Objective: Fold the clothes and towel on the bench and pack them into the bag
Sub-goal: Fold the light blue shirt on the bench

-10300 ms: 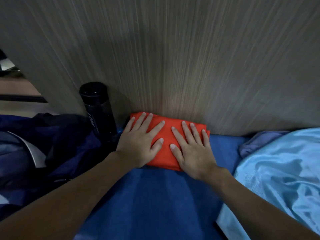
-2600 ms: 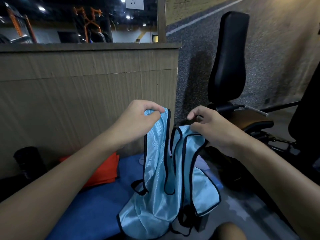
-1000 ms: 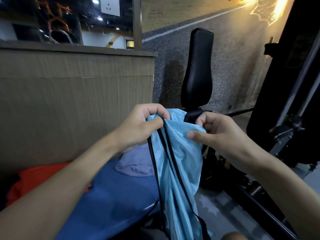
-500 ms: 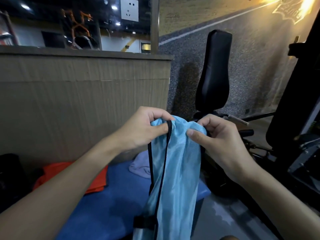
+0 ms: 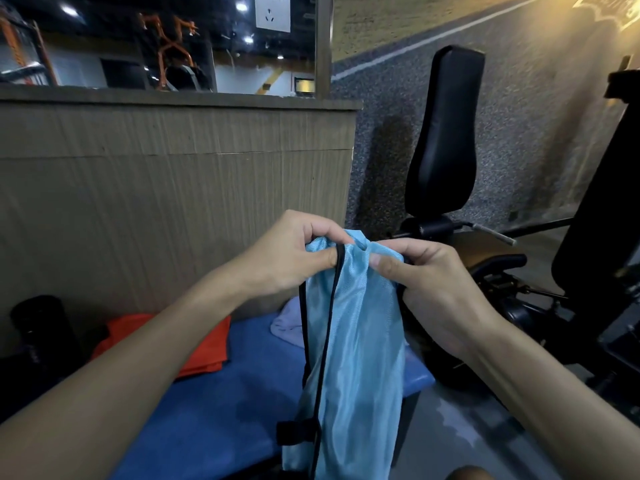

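Where the left hand (image 5: 294, 258) and the right hand (image 5: 426, 285) come together, both pinch the top edge of the light blue mesh vest with black trim (image 5: 356, 341). The vest hangs as one long gathered strip in front of the end of the blue padded bench (image 5: 214, 403), and its lower end runs out of view.

Risk, as judged: the fabric looks thin and slippery and is held by thumbs and fingertips alone. One layer could slide free and the matched edges part, giving a crooked fold. The loose black strap near the bottom could catch on the bench edge when the vest is laid down.

Pose: both forearms reach forward from the lower corners, with the hands close together. The left thumb presses on the black trim and its fingers curl over the top. The right thumb lies on the front face and its fingers curl behind.

Surroundings: a folded orange cloth (image 5: 204, 344) lies on the bench against the wood-grain partition (image 5: 173, 202). A crumpled pale lilac towel (image 5: 287, 323) lies further along, partly hidden by the vest. A black cylindrical bottle (image 5: 41, 327) stands at the left, and a black padded machine backrest (image 5: 446, 133) at the right. The bag is not clearly seen.
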